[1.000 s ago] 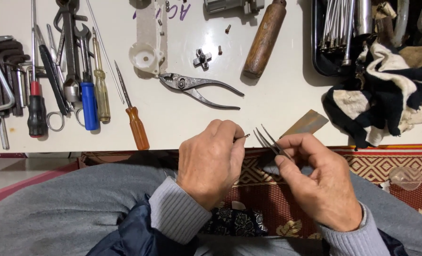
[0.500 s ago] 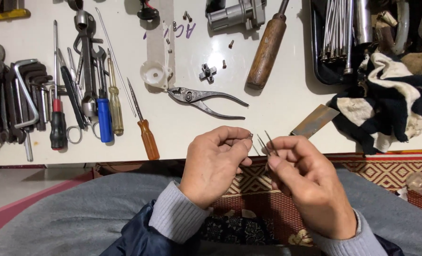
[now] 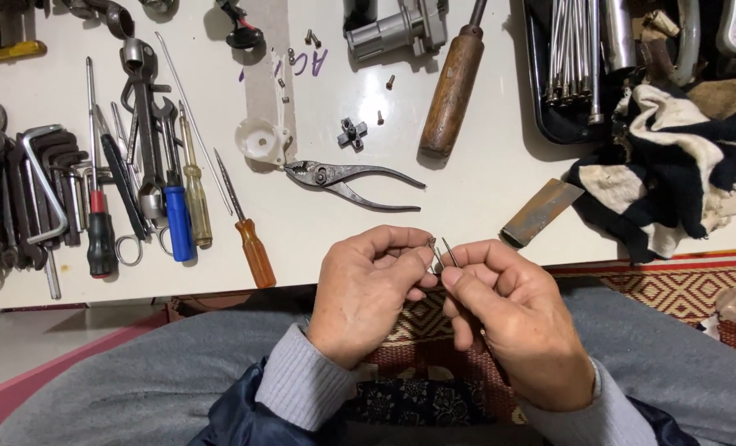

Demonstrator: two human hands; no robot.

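Hands together: left hand point(image 3: 368, 293) pinches a small metal piece point(image 3: 431, 242), right hand point(image 3: 512, 318) clamps tweezers point(image 3: 444, 252) against it; pliers point(image 3: 353, 180) just beyond. Best kept steady, tips aligned.

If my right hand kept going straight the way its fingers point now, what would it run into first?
The right hand points up and left at the left hand, whose fingertips it nearly meets around a small metal piece. It would likely meet that hand first; beyond lie the slip-joint pliers, though depth is unclear.
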